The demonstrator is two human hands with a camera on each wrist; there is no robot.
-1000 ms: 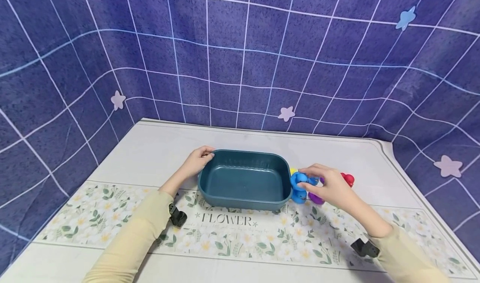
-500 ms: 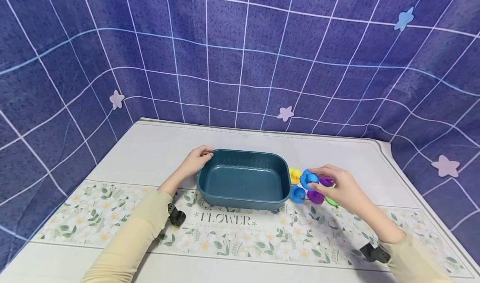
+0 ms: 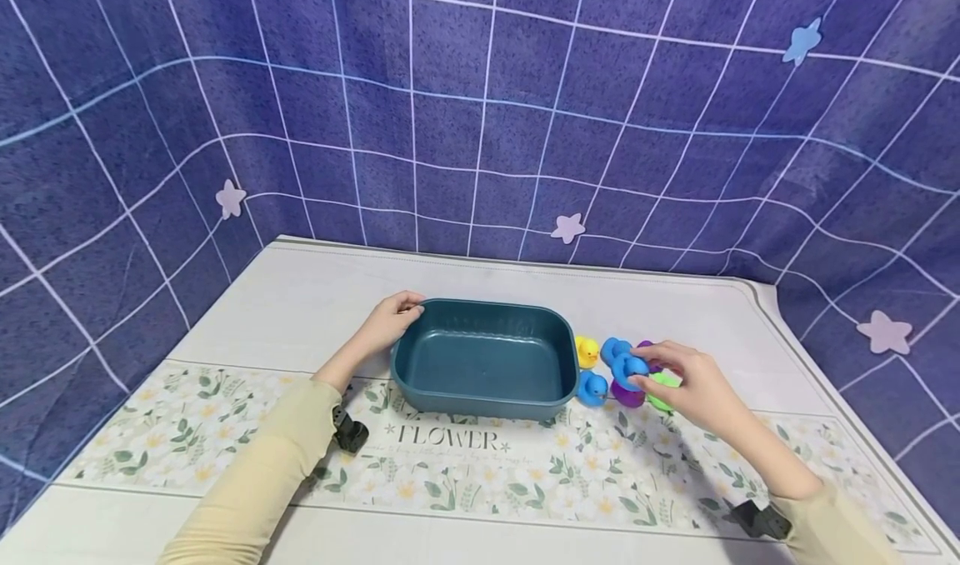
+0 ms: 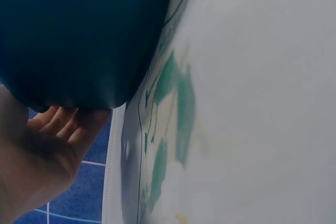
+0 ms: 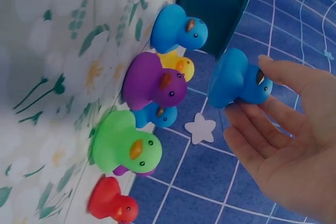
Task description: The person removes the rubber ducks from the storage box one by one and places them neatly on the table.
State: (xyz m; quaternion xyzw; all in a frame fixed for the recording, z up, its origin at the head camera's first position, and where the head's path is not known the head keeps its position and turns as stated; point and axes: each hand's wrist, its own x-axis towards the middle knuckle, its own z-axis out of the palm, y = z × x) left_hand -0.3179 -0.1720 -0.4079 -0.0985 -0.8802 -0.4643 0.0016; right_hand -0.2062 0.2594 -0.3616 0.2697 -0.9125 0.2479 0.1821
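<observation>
A dark teal plastic basin (image 3: 480, 404) sits on the table, nothing in it. At its far left corner my left hand (image 3: 386, 323) grips the rim; in the left wrist view its fingers (image 4: 79, 135) reach behind the basin wall. My right hand (image 3: 696, 388) pinches a blue rubber duck (image 5: 233, 80) between thumb and fingertips, raised above the other ducks right of the basin. Below stand a yellow duck (image 3: 587, 352), two more blue ducks (image 3: 592, 388), a purple duck (image 5: 152, 82) and a green duck (image 5: 126, 142). Another purple duck is mostly hidden.
A red duck (image 5: 110, 200) stands at the end of the group in the right wrist view. The table (image 3: 450, 273) has a flower-print strip along its front. A purple grid-patterned curtain (image 3: 450, 115) with stars encloses the back and sides.
My right hand has carried the blue duck rightward, from beside the basin's right edge to over the purple duck. The left hand keeps its grip on the basin.
</observation>
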